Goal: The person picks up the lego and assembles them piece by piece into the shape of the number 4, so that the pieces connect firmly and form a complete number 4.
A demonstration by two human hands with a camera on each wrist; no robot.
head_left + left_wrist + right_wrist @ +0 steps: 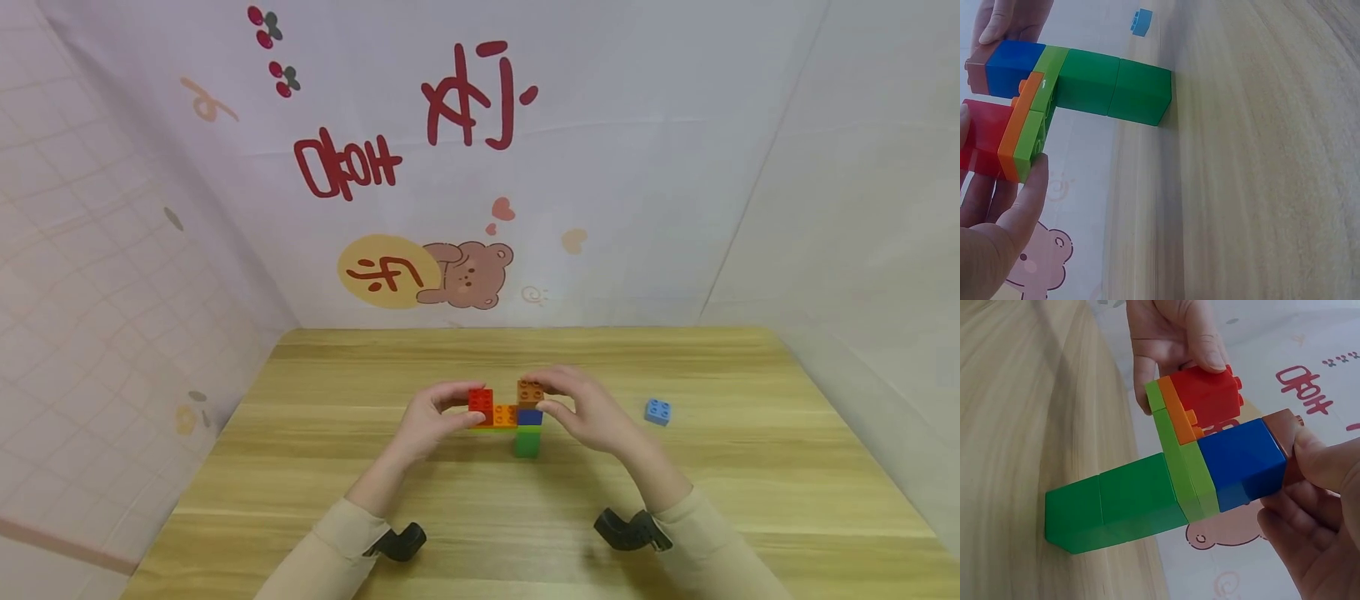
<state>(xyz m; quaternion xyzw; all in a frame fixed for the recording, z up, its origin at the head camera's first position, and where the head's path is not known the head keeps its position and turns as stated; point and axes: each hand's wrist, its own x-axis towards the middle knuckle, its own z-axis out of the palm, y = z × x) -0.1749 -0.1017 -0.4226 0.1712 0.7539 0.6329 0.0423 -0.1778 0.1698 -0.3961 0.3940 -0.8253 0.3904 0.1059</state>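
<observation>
A toy-block tower stands on the table. Two stacked green blocks (1138, 497) form its column, topped by light green plates (1186, 478) that jut out to the left side. On this overhang lies an orange plate (505, 415) with a red block (481, 404) on it. My left hand (431, 423) grips the red block, one finger reaching under the light green overhang. Above the column sits a blue block (1242, 464), with a thin brown block (530, 393) on top. The thumb and fingers of my right hand (594, 414) pinch the brown block at its sides.
A loose light blue block (657, 411) lies to the right of my right hand. Behind the wooden table (480, 533) hangs a white printed cloth (622, 167), and more cloth encloses the left and right sides. Dark wrist mounts (628, 531) stick out from both sleeves.
</observation>
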